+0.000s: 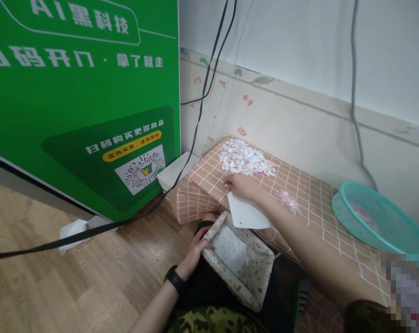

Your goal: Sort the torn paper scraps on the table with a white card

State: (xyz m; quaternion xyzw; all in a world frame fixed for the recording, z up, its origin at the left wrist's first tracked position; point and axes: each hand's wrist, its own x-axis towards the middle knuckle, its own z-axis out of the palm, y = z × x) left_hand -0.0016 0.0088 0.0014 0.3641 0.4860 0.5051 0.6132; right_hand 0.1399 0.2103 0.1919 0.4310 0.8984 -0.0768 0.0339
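Note:
My left hand (198, 241) is closed on the near-left rim of a speckled, open box (263, 263), tilted on my lap. White scraps (232, 247) lie inside it. Over the table's front edge, my right hand (242, 185) has its fingers curled together; whatever they hold is too small or hidden to make out. A white sheet (247, 212) with a small hole sticks out over the edge under that hand and wrist; I cannot tell whether the hand grips it. Just beyond the fingers spreads a heap of white and pinkish scraps (247, 157).
An orange checked cloth (209, 171) covers the table along the wall. A small pink-and-white clump (288, 200) lies beside my forearm, and a turquoise basket (348, 222) stands at right. A green cabinet (91, 101) rises at left, with a black strap (195, 134) hanging across.

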